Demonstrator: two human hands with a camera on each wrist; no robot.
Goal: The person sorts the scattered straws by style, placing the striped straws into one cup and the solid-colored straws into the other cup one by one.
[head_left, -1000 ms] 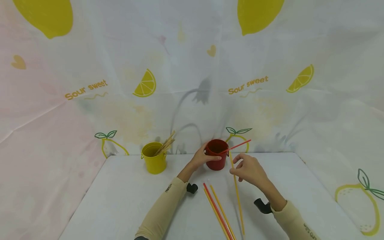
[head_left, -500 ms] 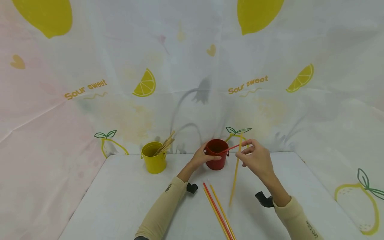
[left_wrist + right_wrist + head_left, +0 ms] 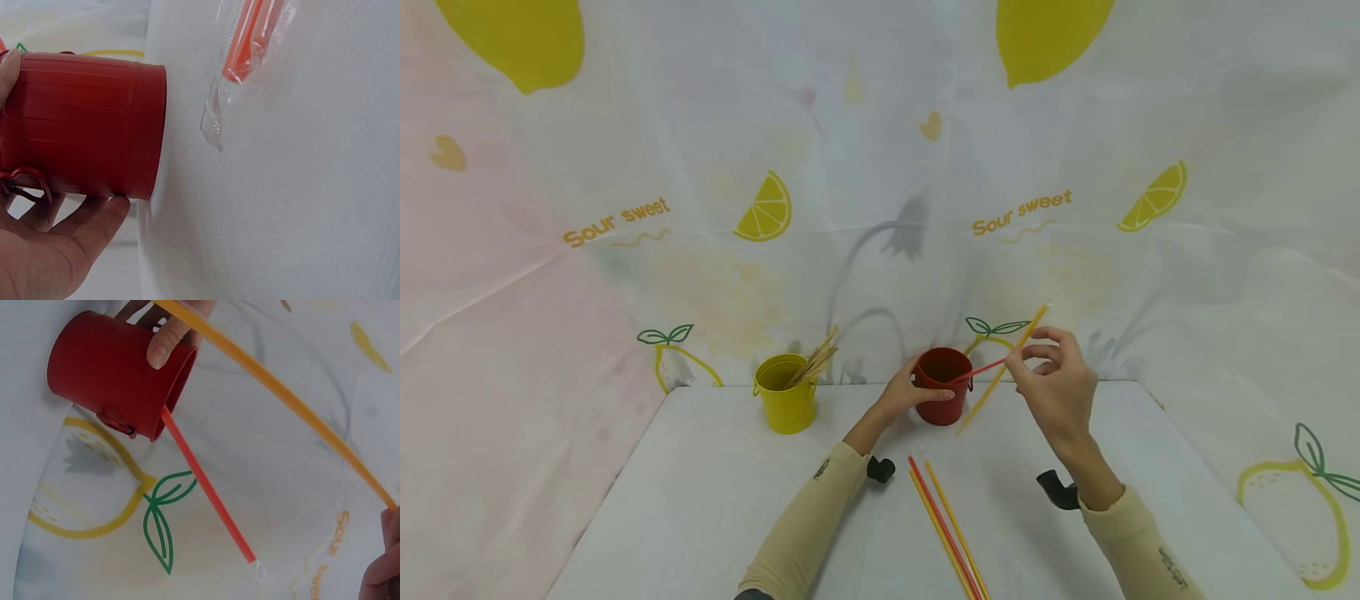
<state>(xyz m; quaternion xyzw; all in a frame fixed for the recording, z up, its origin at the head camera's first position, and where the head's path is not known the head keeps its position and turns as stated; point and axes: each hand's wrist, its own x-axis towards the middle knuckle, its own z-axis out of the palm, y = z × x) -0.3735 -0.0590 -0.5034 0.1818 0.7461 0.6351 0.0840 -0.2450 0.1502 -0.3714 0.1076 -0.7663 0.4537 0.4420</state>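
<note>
In the head view my left hand [image 3: 898,400] grips a red bucket [image 3: 952,410] that stands upright near the table's back edge. Its thumb lies across the front near the rim; the left wrist view shows fingers along the bucket's side. A red drinking straw [image 3: 206,481] leans out over the rim to the right, with clear wrapper at its tip. My right hand [image 3: 1058,387], raised right of the bucket, pinches a yellow-orange straw [image 3: 281,393] near its upper end. That straw slants down to the left, in front of the red one, its lower end beside the bucket.
Several wrapped straws [image 3: 938,517], red and yellow, lie on the white table [image 3: 700,500] between my forearms. A yellow bucket [image 3: 787,412] holding thin tan sticks [image 3: 815,365] stands at the back left. A lemon-printed cloth [image 3: 865,283] hangs right behind the table.
My right hand has risen and moved right with the yellow-orange straw, which has lifted off the table and tilted, its top now to the right. My left hand and the red bucket have stayed put.
</note>
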